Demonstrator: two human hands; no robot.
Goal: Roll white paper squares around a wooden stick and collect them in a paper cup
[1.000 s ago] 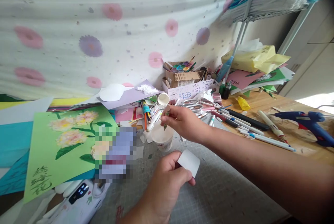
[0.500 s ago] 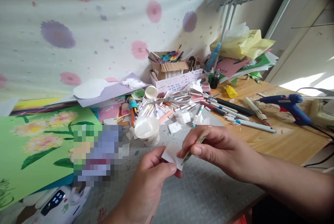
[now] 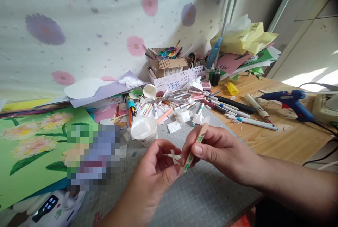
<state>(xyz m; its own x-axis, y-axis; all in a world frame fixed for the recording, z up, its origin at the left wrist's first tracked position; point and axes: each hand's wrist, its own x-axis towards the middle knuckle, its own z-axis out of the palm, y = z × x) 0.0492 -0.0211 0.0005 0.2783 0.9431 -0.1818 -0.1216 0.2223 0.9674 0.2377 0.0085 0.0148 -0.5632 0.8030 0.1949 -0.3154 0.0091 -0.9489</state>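
My left hand [image 3: 158, 165] is pinched on a small white paper piece [image 3: 174, 156] just above the grey cutting mat [image 3: 206, 195]. My right hand [image 3: 215, 147] grips a thin wooden stick with green marks [image 3: 196, 146], its lower end touching the paper between the two hands. A white paper cup [image 3: 144, 130] stands just beyond my left hand, with loose white paper scraps [image 3: 182, 118] on the mat beside it.
A green sheet painted with flowers [image 3: 34, 146] lies at left. Markers, pens and scissors [image 3: 182, 96] are heaped before a cardboard box [image 3: 169, 66]. A blue glue gun [image 3: 289, 100] rests on the wooden table at right. A white device [image 3: 56, 209] sits at lower left.
My right hand came back from over the cup with the stick and met my left hand. The paper piece, held flat before, is now pinched between the hands against the stick.
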